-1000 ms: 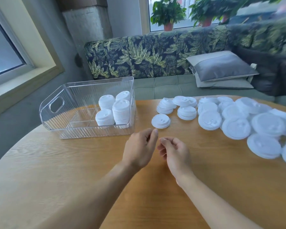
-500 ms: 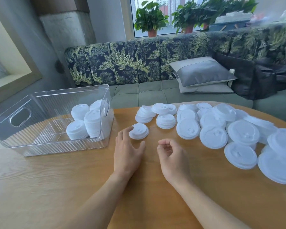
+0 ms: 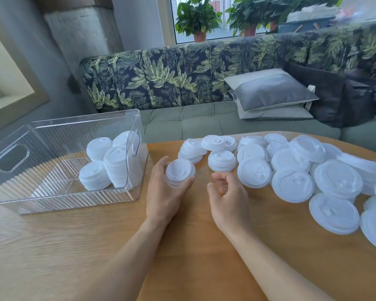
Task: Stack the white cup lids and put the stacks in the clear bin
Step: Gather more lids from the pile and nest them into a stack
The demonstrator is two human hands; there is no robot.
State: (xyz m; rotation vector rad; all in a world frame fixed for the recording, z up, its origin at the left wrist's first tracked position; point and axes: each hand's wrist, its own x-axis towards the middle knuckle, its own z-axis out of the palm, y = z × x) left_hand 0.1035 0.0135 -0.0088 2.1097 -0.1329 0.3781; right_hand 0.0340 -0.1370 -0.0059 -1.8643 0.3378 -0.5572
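Your left hand [image 3: 163, 192]: grip round one lid stack [image 3: 180, 172]. Right hand [image 3: 228, 198]: grip loose, holding nothing. Bin [image 3: 52, 198]: four stacks [image 3: 115, 166] inside.

No writing, label, brand or number can be read. The white cup lids [image 3: 292, 183] spread on the wooden table [image 3: 182, 246] bear small raised marks near their centres, too small and blurred to make out as letters or numbers.

Stacks [image 3: 109, 164] in the bin [image 3: 63, 198] (left); loose lids [image 3: 291, 183] right, on the table [image 3: 193, 246].
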